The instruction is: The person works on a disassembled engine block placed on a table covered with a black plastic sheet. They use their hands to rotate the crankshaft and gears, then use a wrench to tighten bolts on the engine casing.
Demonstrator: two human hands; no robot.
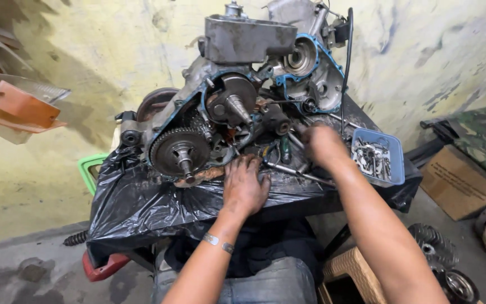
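Engine casing (220, 107), stripped open with its large gear (180, 151) exposed, sits on a table draped in black plastic sheet (136, 197). Left hand (244, 186) lies palm-down, fingers spread, on the sheet just below the casing. Right hand (323, 143), blurred, reaches among loose tools (288, 163) beside a blue tray (379, 156) of bolts; its finger position cannot be told.

Greasy dull metal engine (226, 107), glossy crinkled black plastic sheet (142, 202), smooth blue plastic tray (396, 163)
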